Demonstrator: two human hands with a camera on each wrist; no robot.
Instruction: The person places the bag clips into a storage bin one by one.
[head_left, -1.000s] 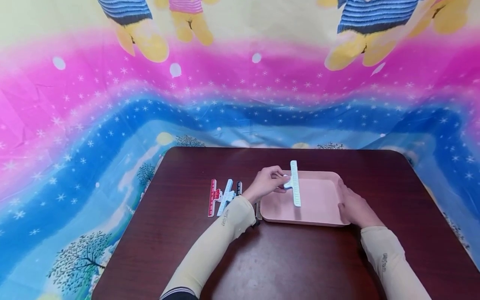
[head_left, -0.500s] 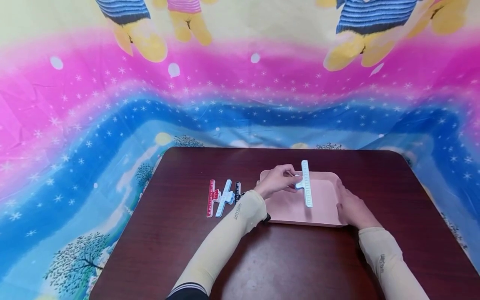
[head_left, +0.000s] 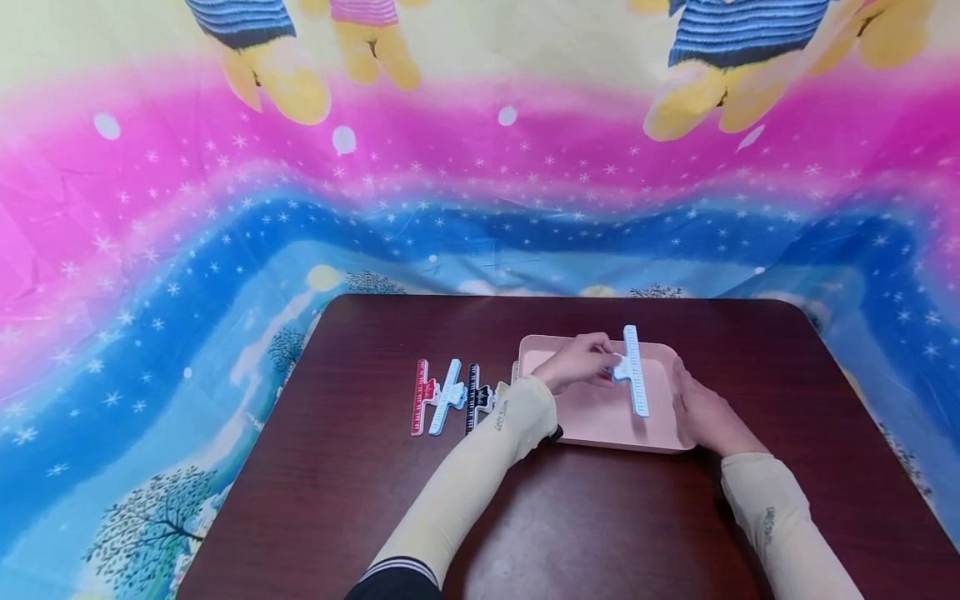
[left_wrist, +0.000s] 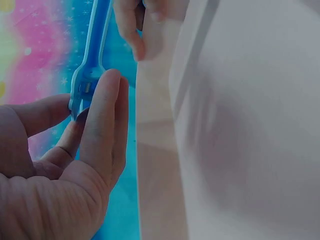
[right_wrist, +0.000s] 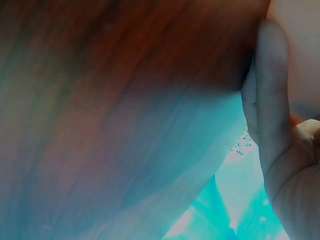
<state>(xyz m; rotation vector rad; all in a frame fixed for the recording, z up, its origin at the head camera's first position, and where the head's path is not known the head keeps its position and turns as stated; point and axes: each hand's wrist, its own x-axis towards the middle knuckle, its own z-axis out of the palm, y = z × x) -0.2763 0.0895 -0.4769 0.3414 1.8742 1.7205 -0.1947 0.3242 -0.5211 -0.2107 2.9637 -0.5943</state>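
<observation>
My left hand (head_left: 581,360) pinches the handle of a long light-blue clip (head_left: 635,371) with a keyboard-like pattern along its bar. The clip hangs upright above the pink tray (head_left: 592,427), apart from its floor. In the left wrist view, thumb and fingers meet on the handle of the blue clip (left_wrist: 92,60). My right hand (head_left: 708,417) holds the tray's right side, with its thumb at the rim. The right wrist view has straight fingers (right_wrist: 272,85) along the tray's outer wall.
Left of the tray, a red clip (head_left: 421,398), another light-blue clip (head_left: 447,398) and a black clip (head_left: 473,396) lie in a row on the dark brown table (head_left: 360,500). A pale yellow clip (head_left: 501,388) is mostly hidden behind my left sleeve. A patterned cloth (head_left: 465,167) hangs behind the table.
My left hand has carried the light-blue clip to the right over the tray. More of the black clip and part of the yellow one have come into sight. My right hand stays at the tray.
</observation>
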